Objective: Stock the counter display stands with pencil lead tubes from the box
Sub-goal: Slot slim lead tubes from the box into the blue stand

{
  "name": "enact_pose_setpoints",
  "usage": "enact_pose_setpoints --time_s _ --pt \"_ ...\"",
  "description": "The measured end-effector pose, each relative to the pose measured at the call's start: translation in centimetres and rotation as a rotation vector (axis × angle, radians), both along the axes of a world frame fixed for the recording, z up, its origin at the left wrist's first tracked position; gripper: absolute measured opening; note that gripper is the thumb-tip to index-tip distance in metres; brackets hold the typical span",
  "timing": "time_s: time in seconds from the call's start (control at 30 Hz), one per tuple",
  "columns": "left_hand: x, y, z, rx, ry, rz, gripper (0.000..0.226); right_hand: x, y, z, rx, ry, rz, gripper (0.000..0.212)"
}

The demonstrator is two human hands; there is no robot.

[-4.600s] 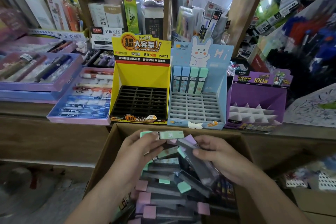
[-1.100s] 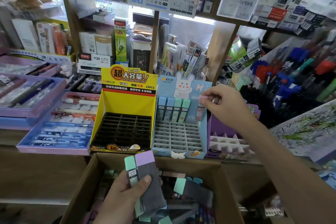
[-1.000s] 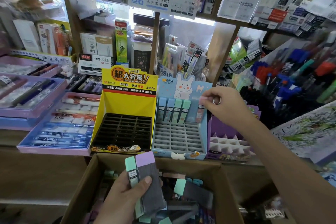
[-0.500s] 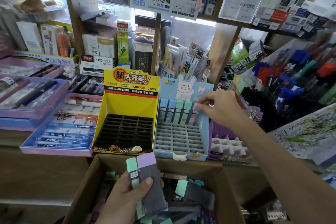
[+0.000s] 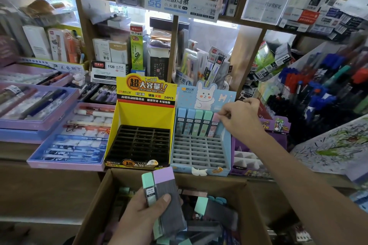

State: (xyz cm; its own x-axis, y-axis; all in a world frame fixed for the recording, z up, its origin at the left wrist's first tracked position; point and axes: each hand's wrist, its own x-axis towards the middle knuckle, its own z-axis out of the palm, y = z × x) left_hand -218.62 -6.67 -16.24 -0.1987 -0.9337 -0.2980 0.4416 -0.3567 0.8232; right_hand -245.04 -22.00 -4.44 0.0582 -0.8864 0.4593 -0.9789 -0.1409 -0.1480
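Worktop (image 5: 16, 151) carries yellow display stand (image 5: 145, 113) and blue display stand (image 5: 199, 153) (rabbit header) side by side. Cardboard box (image 5: 95, 201) below holds loose lead tubes (image 5: 217, 211). Left hand (image 5: 139, 217), over box, grips lilac-capped tube (image 5: 167, 191) and mint-capped tube (image 5: 148, 187). Right hand (image 5: 239, 119) pinches pink-capped tube (image 5: 214, 125), standing fifth in blue stand's back row.

display stands (image 5: 199, 151) side by side on counter (image 5: 14, 153), box (image 5: 95, 201) before them — tubes (image 5: 217, 211) inside
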Motion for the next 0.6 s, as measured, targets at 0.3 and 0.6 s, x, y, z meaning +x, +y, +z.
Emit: enact_pose_setpoints --time_s 0.3,0.6 --pt "-0.1 0.3 0.8 0.017 -0.024 0.009 0.029 3.6 4.6 2.2 -0.014 -0.308 0.265 0.009" --pt "-0.5 0.7 1.9 -0.083 -0.098 -0.13 0.041 8.7 8.7 -3.4 0.601 -0.592 0.544 0.012"
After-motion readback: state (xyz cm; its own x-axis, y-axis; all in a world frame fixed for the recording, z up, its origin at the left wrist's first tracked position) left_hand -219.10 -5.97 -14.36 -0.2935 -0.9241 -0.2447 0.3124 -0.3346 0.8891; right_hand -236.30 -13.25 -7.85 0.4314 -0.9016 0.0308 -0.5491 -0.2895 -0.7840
